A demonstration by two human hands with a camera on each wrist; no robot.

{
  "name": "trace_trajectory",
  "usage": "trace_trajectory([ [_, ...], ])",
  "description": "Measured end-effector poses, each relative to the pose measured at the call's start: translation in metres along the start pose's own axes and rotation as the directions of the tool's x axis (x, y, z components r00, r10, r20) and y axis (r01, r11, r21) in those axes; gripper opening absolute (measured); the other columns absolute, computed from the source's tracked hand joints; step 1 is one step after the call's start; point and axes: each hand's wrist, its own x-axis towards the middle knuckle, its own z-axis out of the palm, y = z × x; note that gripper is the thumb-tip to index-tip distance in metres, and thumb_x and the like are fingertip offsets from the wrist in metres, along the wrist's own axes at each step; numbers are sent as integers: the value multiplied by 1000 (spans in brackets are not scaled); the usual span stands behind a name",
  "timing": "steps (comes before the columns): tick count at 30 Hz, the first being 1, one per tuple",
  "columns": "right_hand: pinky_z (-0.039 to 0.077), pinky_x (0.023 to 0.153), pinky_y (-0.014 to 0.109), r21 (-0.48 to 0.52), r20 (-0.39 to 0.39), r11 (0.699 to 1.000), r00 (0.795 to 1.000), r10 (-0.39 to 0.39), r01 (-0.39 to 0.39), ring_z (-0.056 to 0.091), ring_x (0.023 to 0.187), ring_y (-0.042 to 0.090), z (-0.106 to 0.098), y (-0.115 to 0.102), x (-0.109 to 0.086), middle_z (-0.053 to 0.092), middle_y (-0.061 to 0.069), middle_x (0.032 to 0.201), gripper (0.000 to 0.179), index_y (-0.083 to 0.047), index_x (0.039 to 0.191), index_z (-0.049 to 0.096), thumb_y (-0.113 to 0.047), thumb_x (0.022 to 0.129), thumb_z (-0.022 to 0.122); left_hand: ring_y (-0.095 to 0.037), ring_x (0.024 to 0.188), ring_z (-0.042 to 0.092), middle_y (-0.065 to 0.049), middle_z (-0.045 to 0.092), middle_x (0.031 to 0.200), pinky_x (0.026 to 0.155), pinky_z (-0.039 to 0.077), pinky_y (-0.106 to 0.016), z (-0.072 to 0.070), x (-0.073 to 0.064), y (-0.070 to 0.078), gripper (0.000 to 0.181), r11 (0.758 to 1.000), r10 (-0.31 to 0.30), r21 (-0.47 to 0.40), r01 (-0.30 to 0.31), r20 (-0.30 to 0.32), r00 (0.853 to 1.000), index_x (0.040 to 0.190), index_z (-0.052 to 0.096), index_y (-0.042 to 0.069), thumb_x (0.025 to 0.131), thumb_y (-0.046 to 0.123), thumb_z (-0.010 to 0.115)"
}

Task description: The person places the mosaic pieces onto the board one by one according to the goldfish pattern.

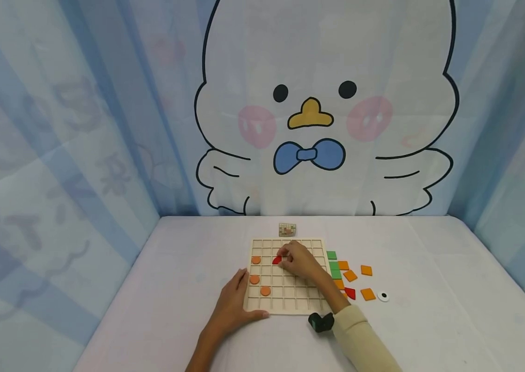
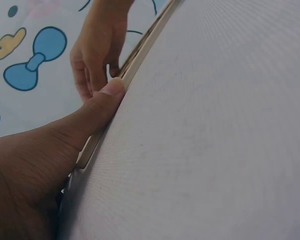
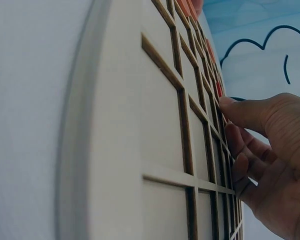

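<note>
A pale wooden grid board (image 1: 290,305) lies on the table. My left hand (image 1: 232,302) rests at its front-left corner, fingers along the left side and the straight thumb (image 2: 102,97) against the front edge. Over the upper middle of the board, my right hand (image 1: 300,260) pinches a red tile (image 1: 276,261) with a curved edge between thumb and fingertips, at one of the squares. The right wrist view shows the thumb (image 3: 245,111) by the red tile (image 3: 219,89), which is mostly hidden there. Three orange discs (image 1: 265,291) sit in squares on the left part of the board.
Right of the board lie green squares (image 1: 332,255), several orange squares (image 1: 366,270), another red tile (image 1: 350,293) and a white disc with a black dot (image 1: 383,296). A small patterned card (image 1: 287,230) lies behind the board. A dark object (image 1: 321,322) is beside the right wrist.
</note>
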Motion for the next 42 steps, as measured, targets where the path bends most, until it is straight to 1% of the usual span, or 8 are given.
trace_trajectory([
  [7, 44, 65, 25, 15, -22, 999, 999, 37, -36, 49, 74, 12, 1, -2, 0, 58, 4, 96, 18, -7, 103, 70, -11, 86, 74, -38, 144, 31, -18, 25, 160, 114, 33, -54, 0, 2, 0, 121, 1000, -5, 4, 5, 2, 1000, 152, 28, 0, 67, 73, 73],
  [15, 46, 68, 24, -1, -21, 1000, 1000, 10, -10, 50, 76, 10, 3, 0, -2, 60, 5, 97, 17, -7, 103, 70, -10, 86, 73, -38, 143, 33, -19, 26, 159, 114, 34, -53, 0, -1, 1, 121, 1000, -6, 13, 6, 1, 1000, 151, 29, -2, 66, 72, 74],
  [22, 45, 67, 25, 25, -31, 1000, 999, 14, -14, 50, 77, 12, 4, 1, -2, 57, 4, 95, 16, -9, 103, 69, -10, 87, 72, -37, 143, 32, -18, 25, 160, 114, 33, -53, -1, 0, 2, 123, 1000, -16, 19, 16, 1, 1000, 153, 27, -1, 67, 73, 73],
  [27, 50, 74, 28, 78, -34, 997, 999, 11, -8, 58, 86, 15, -2, 1, -4, 60, 6, 101, 16, -7, 106, 69, -11, 91, 68, -38, 143, 32, -18, 25, 159, 114, 33, -54, -3, -2, 3, 122, 1000, -18, 12, 18, 2, 1000, 152, 28, -1, 67, 72, 74],
  [31, 54, 76, 33, 106, -58, 994, 998, 2, 4, 62, 89, 20, -9, 3, -8, 61, 9, 104, 16, -6, 108, 68, -12, 93, 66, -37, 144, 31, -18, 24, 160, 114, 32, -54, -4, -2, 3, 122, 1000, -26, 6, 26, 3, 1000, 152, 28, -1, 67, 72, 74],
  [35, 53, 72, 30, 99, -89, 994, 996, -29, 38, 60, 83, 16, -18, 9, -12, 63, 10, 101, 17, -5, 108, 68, -13, 93, 66, -37, 144, 31, -18, 25, 160, 115, 32, -54, -4, -2, 3, 121, 1000, -26, 8, 26, 0, 1000, 152, 28, -1, 67, 71, 75],
  [39, 48, 62, 24, 96, -130, 993, 990, -60, 72, 54, 70, 11, -28, 18, -17, 64, 11, 94, 17, -1, 107, 67, -10, 93, 65, -37, 144, 31, -18, 25, 160, 115, 32, -54, -3, -1, 4, 121, 1000, -24, -2, 24, 1, 1000, 152, 28, -1, 67, 70, 75],
  [42, 45, 59, 23, 93, -148, 995, 988, -35, 49, 50, 66, 10, -36, 23, -23, 64, 11, 93, 16, -1, 106, 67, -11, 94, 65, -37, 144, 30, -17, 24, 160, 115, 31, -54, -2, -1, 4, 121, 1000, -26, -10, 26, 5, 1000, 152, 28, 0, 67, 71, 75],
])
